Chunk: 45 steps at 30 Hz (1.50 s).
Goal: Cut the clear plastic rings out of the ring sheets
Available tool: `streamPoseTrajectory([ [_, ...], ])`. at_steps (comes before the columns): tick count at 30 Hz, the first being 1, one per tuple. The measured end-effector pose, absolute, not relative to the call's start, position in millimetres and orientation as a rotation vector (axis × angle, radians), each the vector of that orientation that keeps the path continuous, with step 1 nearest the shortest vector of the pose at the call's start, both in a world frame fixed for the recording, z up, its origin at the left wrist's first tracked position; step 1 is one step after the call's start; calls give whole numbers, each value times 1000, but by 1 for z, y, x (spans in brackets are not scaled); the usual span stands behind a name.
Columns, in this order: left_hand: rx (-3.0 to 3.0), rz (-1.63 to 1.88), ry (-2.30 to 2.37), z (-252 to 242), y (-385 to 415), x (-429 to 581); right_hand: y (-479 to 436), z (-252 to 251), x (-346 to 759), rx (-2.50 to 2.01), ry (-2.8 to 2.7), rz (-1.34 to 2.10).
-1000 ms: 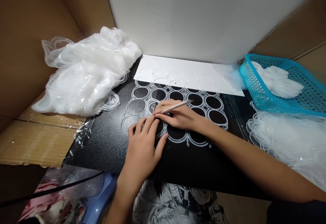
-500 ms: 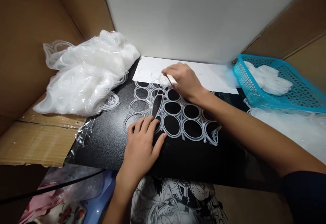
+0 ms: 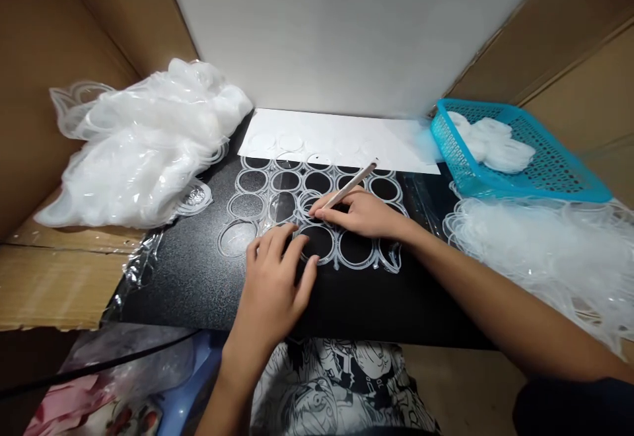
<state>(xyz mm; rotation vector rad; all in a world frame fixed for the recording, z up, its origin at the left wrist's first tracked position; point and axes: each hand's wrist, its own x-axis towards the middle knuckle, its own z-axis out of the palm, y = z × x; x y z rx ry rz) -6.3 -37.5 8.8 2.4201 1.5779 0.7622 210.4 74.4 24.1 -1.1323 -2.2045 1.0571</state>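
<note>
My right hand (image 3: 366, 215) is closed around a slim white pen-like stick (image 3: 351, 183), its upper end slanting up to the right. Under those fingertips lies a clear plastic sheet of joined rings (image 3: 337, 251), flat on the black tabletop (image 3: 198, 284). A loose-looking ring piece shows by the fingertips; I cannot tell whether the stick's lower end touches it. My left hand (image 3: 275, 281) rests palm down at the sheet's near edge, fingers spread and slightly bent, with nothing gripped. Part of the sheet is hidden beneath both hands.
White paper (image 3: 341, 133) lies along the back wall, partly under the sheet. A heap of translucent plastic (image 3: 148, 139) stands on the left. At right, a blue basket (image 3: 559, 185) holds white bundles (image 3: 505, 148), with more clear plastic sheets (image 3: 539, 244) before it. Cardboard walls (image 3: 89, 20) flank the table.
My right hand has come down and nearer from the paper's edge to the middle of the ring sheet, still with the stick. My left hand stays near the same place. The view has shifted slightly.
</note>
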Motion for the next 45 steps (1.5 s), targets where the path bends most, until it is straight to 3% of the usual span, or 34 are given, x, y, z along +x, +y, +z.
streamPoseTrajectory([
  [7, 2428, 557, 1595, 4, -38, 22, 73, 17, 213, -1105, -2167, 1108],
  [20, 2478, 529, 1617, 5, -34, 26, 65, 12, 215, -953, -2285, 958],
  [26, 2425, 536, 1593, 5, -33, 25, 63, 3, 214, -816, -2490, 542],
  [34, 2444, 519, 1576, 3, -36, 22, 122, 36, 217, -1222, -2452, -45],
  [40, 2433, 528, 1577, 2, -35, 22, 172, 45, 234, -1317, -2208, 6],
  [45, 2402, 661, 1583, 6, -38, 19, 125, 43, 254, -1213, -2173, 350],
])
